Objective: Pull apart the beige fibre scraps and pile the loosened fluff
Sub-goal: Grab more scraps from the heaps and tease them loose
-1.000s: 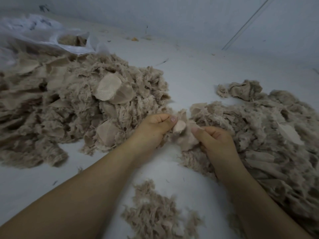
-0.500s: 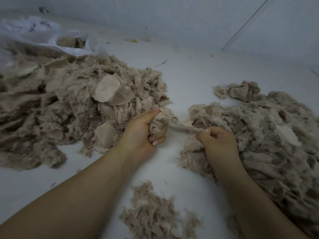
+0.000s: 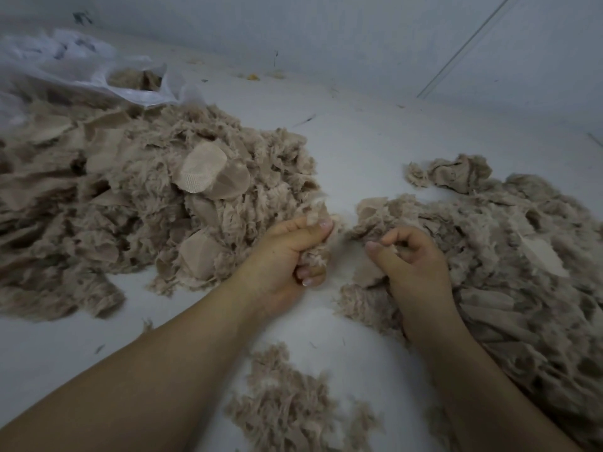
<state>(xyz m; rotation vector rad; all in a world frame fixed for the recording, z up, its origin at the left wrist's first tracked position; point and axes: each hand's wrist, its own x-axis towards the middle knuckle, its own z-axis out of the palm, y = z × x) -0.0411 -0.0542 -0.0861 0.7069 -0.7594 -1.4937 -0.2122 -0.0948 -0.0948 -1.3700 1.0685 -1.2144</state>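
Beige fibre scrap [image 3: 315, 252] bunched in left hand [image 3: 287, 256], fingers curled round it, thumb pressing on top, frayed tuft sticking up above the thumb; hand sits at the near right edge of the big left pile [image 3: 146, 203]. Right hand [image 3: 411, 265] just beside it, small gap between the two, fingers curled, thumb and forefinger pinching a few thin pale fibres [image 3: 393, 247]; a flat beige piece lies under the thumb, cannot tell if the hand grips it. Right hand rests at the left edge of the right pile [image 3: 509, 256], which spreads to the right frame edge and down along the right forearm. Left pile is mixed fluff plus several smooth rounded fabric pieces, e.g. a pale oval one [image 3: 202, 171] near its top. Smaller fluff heap [image 3: 293, 406] on the white surface [image 3: 359, 151] at near centre, between the two forearms, apart from both big piles. Separate crumpled scrap clump [image 3: 456, 172] at the far end of the right pile. Translucent plastic bag [image 3: 81, 70] at far left behind the left pile, more beige material visible in its opening. Loose stray bits scattered on the surface near the far wall [image 3: 326, 34].
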